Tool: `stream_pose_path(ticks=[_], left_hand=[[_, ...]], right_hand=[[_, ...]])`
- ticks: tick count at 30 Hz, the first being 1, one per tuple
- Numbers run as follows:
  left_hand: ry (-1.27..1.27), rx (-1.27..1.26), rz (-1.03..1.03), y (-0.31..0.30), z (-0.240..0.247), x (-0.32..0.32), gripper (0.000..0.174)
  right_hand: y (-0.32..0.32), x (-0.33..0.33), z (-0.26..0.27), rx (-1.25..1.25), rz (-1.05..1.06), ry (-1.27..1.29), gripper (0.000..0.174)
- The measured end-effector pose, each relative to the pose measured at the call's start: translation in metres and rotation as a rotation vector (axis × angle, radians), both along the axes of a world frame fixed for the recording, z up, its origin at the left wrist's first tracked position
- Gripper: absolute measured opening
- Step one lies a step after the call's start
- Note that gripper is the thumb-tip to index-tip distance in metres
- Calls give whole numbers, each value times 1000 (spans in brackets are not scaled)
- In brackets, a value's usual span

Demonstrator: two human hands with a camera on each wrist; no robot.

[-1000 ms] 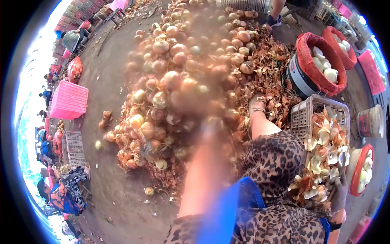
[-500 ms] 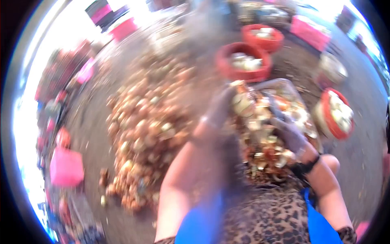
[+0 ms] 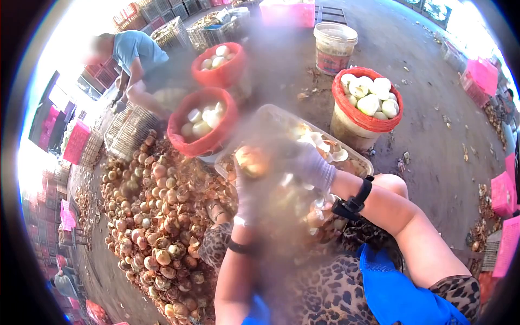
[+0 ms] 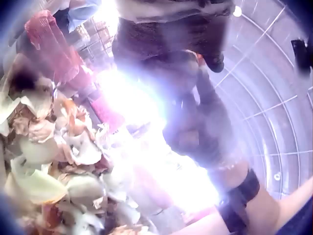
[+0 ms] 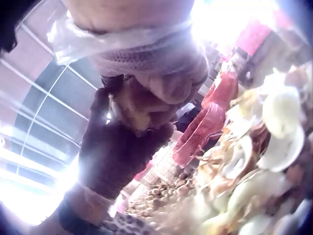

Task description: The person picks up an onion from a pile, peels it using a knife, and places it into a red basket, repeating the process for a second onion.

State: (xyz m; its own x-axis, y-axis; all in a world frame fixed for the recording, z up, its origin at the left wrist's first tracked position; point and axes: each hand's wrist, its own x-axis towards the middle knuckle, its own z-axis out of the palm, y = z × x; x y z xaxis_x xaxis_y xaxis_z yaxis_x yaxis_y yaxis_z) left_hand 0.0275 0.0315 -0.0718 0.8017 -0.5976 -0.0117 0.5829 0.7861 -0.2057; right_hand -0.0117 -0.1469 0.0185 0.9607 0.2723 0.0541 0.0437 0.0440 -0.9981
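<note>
My gloved left hand (image 3: 245, 200) grips a brown-skinned onion (image 3: 252, 161) over a clear crate (image 3: 352, 157) of peelings. My gloved right hand (image 3: 313, 167), its fingers curled, is close beside the onion, partly lost in blur. In the right wrist view the right hand (image 5: 156, 73) meets the left hand (image 5: 117, 152) around the pale onion (image 5: 134, 110). A dark end, seemingly of a small knife, shows at the right fingers; most of it is hidden. The left wrist view has the left hand (image 4: 171, 39) above the right hand (image 4: 195, 122), with strong glare.
Left of the crate lies a large onion heap (image 3: 157, 227). Red-lined buckets of peeled onions stand behind (image 3: 187, 146) and to the right (image 3: 352, 122). A lidded bucket (image 3: 336, 49) is farther back. At the upper left a person (image 3: 138, 51) bends over crates.
The view has swung right, from the heap to the crate. My left hand has come from the heap to the crate with an onion, and my right hand has moved up to meet it.
</note>
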Motion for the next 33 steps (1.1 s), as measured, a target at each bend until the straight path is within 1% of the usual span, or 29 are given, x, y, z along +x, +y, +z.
stream_pose_path(ticks=[1,2,3,4,5,6,7,9,10,11,12,14,15,16,17,18,19,20,21,22,24,25,26,27,29,31,32,33], left_hand=[[-39,36,18,-3,1,3,53],[-78,73,37,-5,2,6,52],[-100,289,118,-7,34,-4,50],[-60,311,69,-7,42,-2,49],[-19,331,21,-7,50,1,49],[23,349,-28,-8,58,4,48],[-25,369,-23,-8,67,-1,50],[-405,1014,248,-8,68,-14,62],[-625,1319,362,-12,71,-25,66],[-723,1450,399,-15,76,-33,69],[-815,1584,442,-19,80,-40,72],[-733,1523,398,-21,93,-48,77],[-694,1485,361,-19,91,-49,77],[-653,1447,326,-16,90,-50,77],[-581,1405,282,-15,86,-53,75],[-620,1393,347,-17,71,-51,74],[-553,1234,327,-15,60,-47,73],[-480,1079,306,-15,51,-44,72],[-301,779,203,-10,45,-41,73],[-122,480,99,-6,44,-40,73],[-206,940,350,-8,80,-43,56],[-429,1187,489,-9,91,-43,50],[-624,1511,660,-10,102,-43,45],[-732,1803,857,-12,112,-44,39],[-560,1546,715,-3,105,-38,39],[-387,1281,550,4,87,-36,39],[-300,1145,469,8,77,-36,38],[-279,1052,417,12,72,-36,37]], right_hand=[[-1,18,-38,-195,-71,-200,47],[-1,22,-42,-312,-105,-269,48],[-2,27,-47,-430,-145,-335,49],[-1,17,-12,-466,-172,-267,49],[-1,15,9,-507,-203,-213,49],[-1,21,0,-395,-266,-480,37],[-1,24,-1,-429,-271,-537,32],[2,22,-6,-497,-277,-639,23],[1,21,-16,-346,-270,-450,19],[0,20,-27,-184,-288,-269,15],[-7,31,-50,-20,-259,-129,15],[-9,51,-94,-125,-333,-351,15],[-10,61,-116,-181,-381,-459,16],[-16,55,-111,-339,-324,-483,17],[-18,50,-105,-386,-304,-478,17],[-21,46,-100,-433,-284,-475,17],[-23,42,-95,-480,-263,-472,17],[-31,42,-92,-517,-274,-535,14],[-39,41,-89,-511,-291,-548,12],[-51,45,-86,-421,-327,-516,10],[-70,50,-77,-259,-419,-354,8],[-65,49,-68,-307,-439,-220,13],[-59,48,-60,-358,-451,-82,18],[-54,46,-51,-408,-457,54,23],[-36,23,-46,-541,-398,-255,29],[-30,14,-55,-753,-275,-635,22],[-17,-6,-34,-630,-211,-537,16],[-7,-17,-22,-507,-152,-447,14]])
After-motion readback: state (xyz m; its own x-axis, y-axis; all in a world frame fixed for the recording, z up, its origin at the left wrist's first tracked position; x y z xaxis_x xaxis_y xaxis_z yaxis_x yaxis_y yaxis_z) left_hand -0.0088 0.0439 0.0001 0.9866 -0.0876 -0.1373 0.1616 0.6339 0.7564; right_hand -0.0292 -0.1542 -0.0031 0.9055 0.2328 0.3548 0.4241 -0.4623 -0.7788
